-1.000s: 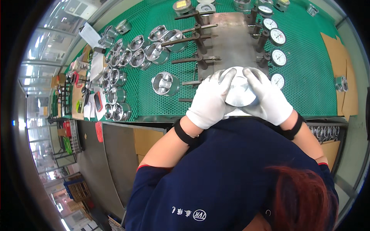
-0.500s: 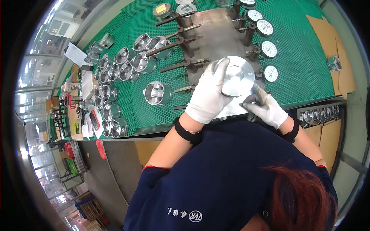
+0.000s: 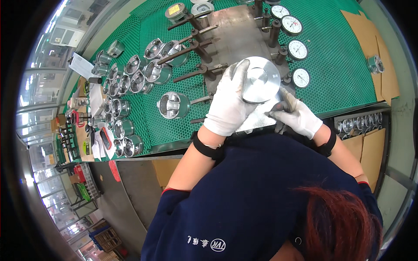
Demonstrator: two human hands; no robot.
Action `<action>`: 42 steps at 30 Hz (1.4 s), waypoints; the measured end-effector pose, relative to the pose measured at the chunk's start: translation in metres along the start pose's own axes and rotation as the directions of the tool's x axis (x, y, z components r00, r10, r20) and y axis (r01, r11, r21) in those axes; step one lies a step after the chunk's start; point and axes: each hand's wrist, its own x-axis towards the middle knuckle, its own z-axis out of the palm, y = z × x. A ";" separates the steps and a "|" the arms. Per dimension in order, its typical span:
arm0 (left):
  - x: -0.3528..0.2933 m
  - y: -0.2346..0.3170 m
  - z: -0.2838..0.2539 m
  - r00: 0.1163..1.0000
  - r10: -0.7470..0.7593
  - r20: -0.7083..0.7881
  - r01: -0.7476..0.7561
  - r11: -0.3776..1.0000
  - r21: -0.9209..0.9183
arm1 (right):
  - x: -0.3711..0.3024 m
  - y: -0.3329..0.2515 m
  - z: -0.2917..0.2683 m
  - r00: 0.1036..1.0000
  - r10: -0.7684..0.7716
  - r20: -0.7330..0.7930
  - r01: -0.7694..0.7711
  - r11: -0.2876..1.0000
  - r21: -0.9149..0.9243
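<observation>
A silvery piston (image 3: 264, 81) is tilted with its round, flat crown facing up, above the near end of the gauge stand. My left hand (image 3: 230, 103), in a white glove, grips it from the left, with fingers over the crown's edge. Close to the piston's lower right side is my right hand (image 3: 300, 118), also gloved. Its darkened fingertips are curled together; whatever lies in them is hidden. Beneath the hands is a bright metal surface (image 3: 253, 122). Another piston (image 3: 173, 105) lies on the green mat left of my left hand.
Dark posts with rods flank the steel plate (image 3: 239, 37); several dial gauges (image 3: 297, 50) line its right side. Several pistons (image 3: 157, 71) cluster at left on the green mat (image 3: 335, 56). Cardboard (image 3: 363, 48) and one piston (image 3: 375, 64) lie at far right.
The view has shifted slightly, moving the bench items a little left and up or down. My left hand still grips the piston; my right fingers have drawn slightly away from its edge.
</observation>
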 end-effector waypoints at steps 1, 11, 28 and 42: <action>0.000 0.000 0.001 1.000 0.001 -0.001 -0.001 1.000 0.003 | -0.001 -0.002 0.001 1.000 0.027 0.003 -0.027 0.999 0.024; -0.003 -0.002 0.003 1.000 -0.012 -0.007 0.012 1.000 0.014 | 0.003 0.006 0.001 1.000 0.018 -0.024 -0.019 1.000 -0.013; 0.000 0.032 -0.024 0.913 -0.291 0.285 0.397 0.793 -0.462 | -0.016 -0.021 -0.012 0.741 -0.669 -0.051 0.464 0.566 -0.682; -0.105 -0.125 -0.099 0.641 -0.735 -0.221 0.762 0.576 0.295 | 0.034 -0.028 -0.233 0.725 -0.212 -0.655 0.256 0.966 -0.030</action>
